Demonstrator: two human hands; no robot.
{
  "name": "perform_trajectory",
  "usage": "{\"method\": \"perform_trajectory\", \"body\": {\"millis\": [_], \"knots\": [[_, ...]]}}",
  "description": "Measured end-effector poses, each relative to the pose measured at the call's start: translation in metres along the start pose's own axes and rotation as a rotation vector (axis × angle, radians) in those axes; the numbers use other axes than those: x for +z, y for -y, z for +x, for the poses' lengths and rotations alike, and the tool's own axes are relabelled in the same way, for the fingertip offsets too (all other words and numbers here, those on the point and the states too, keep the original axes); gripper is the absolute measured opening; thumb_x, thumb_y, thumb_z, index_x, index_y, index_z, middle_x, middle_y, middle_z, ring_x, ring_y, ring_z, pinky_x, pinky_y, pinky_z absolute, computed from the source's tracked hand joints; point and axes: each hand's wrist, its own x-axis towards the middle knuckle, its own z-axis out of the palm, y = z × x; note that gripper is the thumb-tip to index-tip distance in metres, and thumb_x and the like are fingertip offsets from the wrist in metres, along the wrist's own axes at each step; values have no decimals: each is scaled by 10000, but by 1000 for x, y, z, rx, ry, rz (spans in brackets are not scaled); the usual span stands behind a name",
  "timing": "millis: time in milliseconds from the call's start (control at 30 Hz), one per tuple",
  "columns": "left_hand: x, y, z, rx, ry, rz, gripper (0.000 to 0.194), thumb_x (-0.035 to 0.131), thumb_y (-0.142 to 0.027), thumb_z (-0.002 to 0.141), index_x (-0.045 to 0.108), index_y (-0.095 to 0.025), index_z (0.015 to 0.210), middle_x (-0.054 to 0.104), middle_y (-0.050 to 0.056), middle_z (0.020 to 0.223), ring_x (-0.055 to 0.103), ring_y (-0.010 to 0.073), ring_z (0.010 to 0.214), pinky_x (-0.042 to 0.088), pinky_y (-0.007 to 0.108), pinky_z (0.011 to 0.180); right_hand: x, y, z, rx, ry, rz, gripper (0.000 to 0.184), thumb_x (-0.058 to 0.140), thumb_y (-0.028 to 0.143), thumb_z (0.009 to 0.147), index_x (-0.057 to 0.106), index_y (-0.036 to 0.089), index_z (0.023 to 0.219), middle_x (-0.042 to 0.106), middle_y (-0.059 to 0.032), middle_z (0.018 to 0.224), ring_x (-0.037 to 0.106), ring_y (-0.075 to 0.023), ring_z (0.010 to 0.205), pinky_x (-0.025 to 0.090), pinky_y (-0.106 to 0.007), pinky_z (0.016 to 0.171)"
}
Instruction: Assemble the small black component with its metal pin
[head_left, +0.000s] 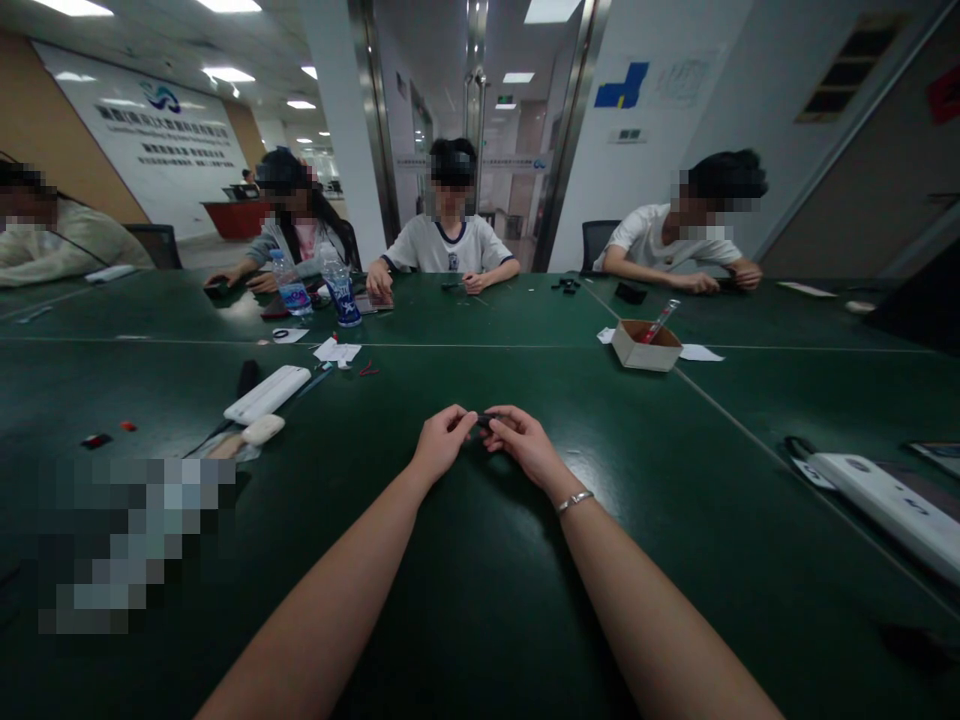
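Both of my hands meet over the middle of the green table [480, 590], pinching one small black piece [484, 419] between them. My left hand [444, 440] grips its left end between thumb and forefinger. On the other end, my right hand [521, 440] closes thumb and fingers, with a silver bangle [575, 501] around that wrist. The piece is dark and mostly covered by fingertips, so its exact kind cannot be made out.
White power bank-like blocks lie left [268, 394] and right [885, 500]. An open cardboard box [646, 347] holds a red-and-clear tube. Two bottles, one clear [291, 285] and one blue-labelled [343, 290], stand ahead near paper scraps [337, 351]. Several people sit across the table.
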Motion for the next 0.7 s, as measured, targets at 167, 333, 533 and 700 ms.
{"method": "perform_trajectory", "body": {"millis": [167, 333, 533, 700], "knots": [[-1, 2, 1, -11, 9, 45, 418, 477, -560, 816, 583, -179, 679, 528, -29, 565, 486, 117, 552, 365, 250, 566, 0, 0, 0, -8, 8, -8, 368, 783, 371, 695, 648, 185, 983, 686, -32, 743, 643, -137, 653, 520, -248, 612], [-1, 4, 2, -21, 15, 68, 460, 456, -582, 817, 567, -178, 628, 502, -37, 525, 454, 108, 513, 335, 249, 540, -1, 0, 0, -10, 23, -18, 367, 781, 363, 696, 647, 185, 988, 686, -33, 759, 641, -137, 661, 517, -249, 620], [-1, 1, 2, -32, 10, 81, 481, 445, -591, 817, 549, -177, 595, 468, -44, 494, 443, 107, 502, 326, 252, 540, -1, 0, -1, -4, 35, -21, 372, 780, 376, 697, 646, 190, 990, 678, -28, 747, 635, -138, 642, 515, -258, 615], [-1, 1, 2, -43, 16, 84, 484, 445, -596, 812, 542, -176, 591, 458, -46, 482, 441, 104, 490, 325, 251, 538, -1, 1, -1, -1, 39, -31, 376, 780, 378, 695, 645, 187, 990, 679, -31, 753, 636, -139, 651, 518, -261, 622]]}}
